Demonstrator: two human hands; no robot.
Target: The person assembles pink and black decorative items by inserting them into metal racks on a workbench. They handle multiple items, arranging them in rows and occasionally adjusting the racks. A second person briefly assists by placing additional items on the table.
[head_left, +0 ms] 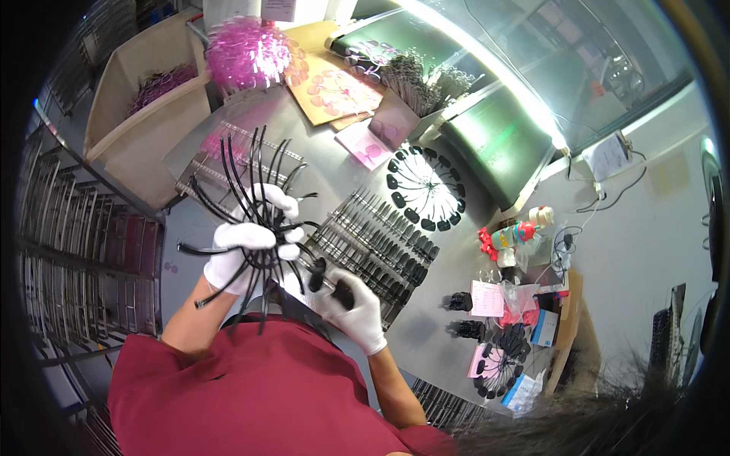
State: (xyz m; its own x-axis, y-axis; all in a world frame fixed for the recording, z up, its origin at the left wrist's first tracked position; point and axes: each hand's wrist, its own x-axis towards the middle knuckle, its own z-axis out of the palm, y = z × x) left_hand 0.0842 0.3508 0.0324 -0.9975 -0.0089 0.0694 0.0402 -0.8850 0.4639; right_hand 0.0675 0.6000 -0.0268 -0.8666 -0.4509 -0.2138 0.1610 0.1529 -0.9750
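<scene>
My left hand point(258, 235), in a white glove, is closed around the middle of a bunch of black curved strips point(228, 171). Their slim ends fan out on all sides. Close to its lower right, my gloved right hand point(357, 315) is bent, fingers and thumb curled about a dark rounded piece point(344, 295). Another dark rounded end point(318, 267) sits by its fingertips; whether it belongs to the bunch I cannot tell. Just beyond my right hand lies a metal rack point(357, 243) with rows of black, long-tipped parts.
A ring of black pads on thin stems point(426, 186) lies on the metal table point(449, 304). Further back are cardboard point(319, 106), a shiny pink bundle point(247, 53) and a beige bin point(152, 144). A bottle point(513, 235) and papers point(487, 298) stand right; racks point(84, 251) line the left.
</scene>
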